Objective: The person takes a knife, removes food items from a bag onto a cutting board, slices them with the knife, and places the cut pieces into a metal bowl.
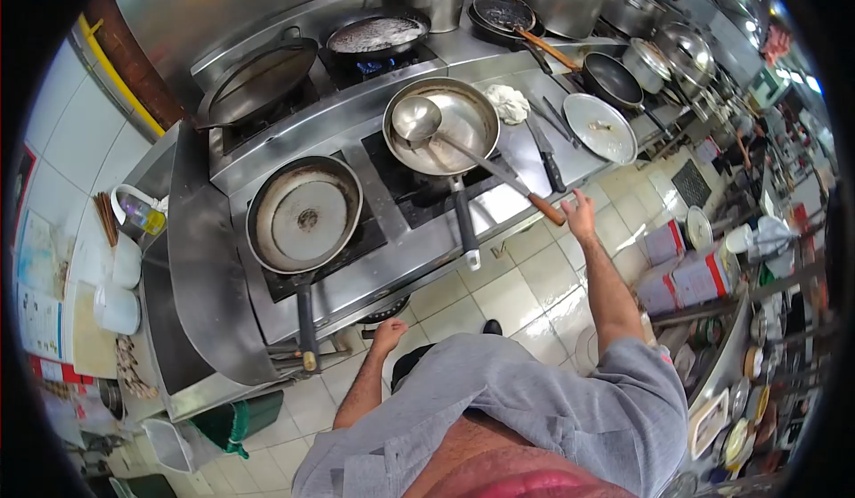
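Note:
My right hand (580,214) is just off the wooden handle end of a ladle (417,119), fingers apart and holding nothing. The ladle's bowl rests in a steel frying pan (463,115) on the stove. Low at the stove's front edge is my left hand (389,332), its fingers curled; whether it holds anything is not visible. The nearest pan to it is a dark-rimmed frying pan (305,216), whose handle points towards me. A black-handled knife (545,155) and a white plate (600,129) lie on the steel counter, near a crumpled white cloth (508,104).
Behind stand a wok (261,84), a pan of whitish contents (377,35) over a blue flame, and a large pot (564,1). More pans sit at the back right. White tubs (117,309) are on the left, a green bin (240,422) below. Red-and-white tins (684,277) stand right.

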A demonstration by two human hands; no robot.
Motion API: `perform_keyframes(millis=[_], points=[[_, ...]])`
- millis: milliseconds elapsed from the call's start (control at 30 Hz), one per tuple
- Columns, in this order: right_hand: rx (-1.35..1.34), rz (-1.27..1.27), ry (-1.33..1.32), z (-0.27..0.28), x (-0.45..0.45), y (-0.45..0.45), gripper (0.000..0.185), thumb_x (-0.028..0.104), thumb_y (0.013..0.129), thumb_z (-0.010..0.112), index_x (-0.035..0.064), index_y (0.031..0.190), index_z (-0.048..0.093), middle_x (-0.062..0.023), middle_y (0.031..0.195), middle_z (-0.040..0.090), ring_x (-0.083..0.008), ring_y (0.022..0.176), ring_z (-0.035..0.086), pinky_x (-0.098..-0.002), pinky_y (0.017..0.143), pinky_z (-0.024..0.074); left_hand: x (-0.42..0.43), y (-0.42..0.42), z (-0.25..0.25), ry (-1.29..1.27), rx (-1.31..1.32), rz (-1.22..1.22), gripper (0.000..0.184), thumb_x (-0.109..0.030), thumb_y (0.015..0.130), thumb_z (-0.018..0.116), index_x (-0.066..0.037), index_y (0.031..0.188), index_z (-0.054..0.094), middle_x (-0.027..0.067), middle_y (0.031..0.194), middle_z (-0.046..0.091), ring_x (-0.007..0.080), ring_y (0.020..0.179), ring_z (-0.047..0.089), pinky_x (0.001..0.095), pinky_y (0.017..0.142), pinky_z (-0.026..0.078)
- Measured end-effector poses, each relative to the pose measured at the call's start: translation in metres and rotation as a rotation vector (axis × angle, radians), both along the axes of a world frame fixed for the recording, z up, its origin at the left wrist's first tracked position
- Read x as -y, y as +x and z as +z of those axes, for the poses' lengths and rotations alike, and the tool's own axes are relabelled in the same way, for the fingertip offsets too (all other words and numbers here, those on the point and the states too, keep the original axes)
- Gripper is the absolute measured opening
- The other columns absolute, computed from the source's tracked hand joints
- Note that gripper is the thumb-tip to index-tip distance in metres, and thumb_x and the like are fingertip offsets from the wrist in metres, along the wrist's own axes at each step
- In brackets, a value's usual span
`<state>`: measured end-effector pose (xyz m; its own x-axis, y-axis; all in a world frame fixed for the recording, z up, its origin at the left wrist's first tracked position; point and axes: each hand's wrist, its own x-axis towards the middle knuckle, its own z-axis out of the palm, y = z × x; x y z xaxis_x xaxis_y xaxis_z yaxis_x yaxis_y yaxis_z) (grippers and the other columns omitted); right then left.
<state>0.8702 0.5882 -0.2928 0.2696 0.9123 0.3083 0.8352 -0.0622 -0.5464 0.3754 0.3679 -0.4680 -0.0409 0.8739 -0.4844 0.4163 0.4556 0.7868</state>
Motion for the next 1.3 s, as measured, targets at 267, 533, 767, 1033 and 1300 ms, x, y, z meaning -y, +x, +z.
perform_keyframes(millis=[267, 533, 767, 1033, 1300], points=[[0.077, 0.226, -0.177, -0.017, -0.108, 0.017, 0.075, 0.027, 0.073, 0.076, 0.0111, 0.136, 0.04, -0.0296, 0.119, 0.044, -0.0448, 0.108, 0.047, -0.0486, 0.093, 0.0415, -0.114, 0.208, 0.022, -0.195, 0.292, 0.068, 0.071, -0.029, 0.082, 0.069, -0.002, 0.139, 0.035, 0.0045, 0.089, 0.063, 0.0127, 0.071, 0.057, 0.0284, 0.062, 0.047], [-0.159, 0.361, -0.369, -0.014, -0.077, 0.043, 0.077, 0.0, 0.068, 0.065, 0.007, 0.137, 0.032, -0.0265, 0.114, 0.054, -0.04, 0.105, 0.055, -0.0421, 0.091, 0.0456, -0.191, 0.278, 0.004, -0.215, 0.571, 0.485, 0.091, -0.037, 0.072, 0.078, 0.0, 0.138, 0.03, 0.0125, 0.121, 0.053, 0.0243, 0.099, 0.055, 0.0384, 0.073, 0.048], [-0.321, 0.306, -0.425, -0.004, -0.02, 0.078, 0.076, -0.003, 0.067, 0.065, 0.0021, 0.137, 0.035, -0.0206, 0.112, 0.059, -0.0304, 0.104, 0.058, -0.0342, 0.091, 0.0448, -0.219, 0.293, -0.009, -0.228, 0.749, 0.616, 0.063, -0.03, 0.069, 0.082, -0.017, 0.122, 0.05, 0.0047, 0.115, 0.057, 0.0248, 0.099, 0.055, 0.0402, 0.077, 0.045], [-0.47, 0.247, -0.486, -0.012, 0.009, 0.088, 0.072, 0.0, 0.071, 0.067, 0.0027, 0.136, 0.038, -0.0133, 0.113, 0.057, -0.0223, 0.1, 0.056, -0.0328, 0.089, 0.0446, -0.227, 0.301, -0.001, -0.139, 0.833, 0.658, 0.041, -0.026, 0.074, 0.079, -0.019, 0.108, 0.058, -0.002, 0.107, 0.061, 0.019, 0.093, 0.055, 0.039, 0.082, 0.042], [-0.494, 0.301, -0.476, -0.024, 0.01, 0.092, 0.075, 0.002, 0.069, 0.07, 0.0005, 0.136, 0.037, -0.0118, 0.112, 0.057, -0.0213, 0.099, 0.056, -0.0318, 0.088, 0.0446, -0.23, 0.311, -0.013, -0.035, 0.8, 0.835, 0.025, -0.01, 0.075, 0.074, -0.018, 0.091, 0.056, -0.0026, 0.079, 0.063, 0.0127, 0.064, 0.06, 0.031, 0.056, 0.045]])
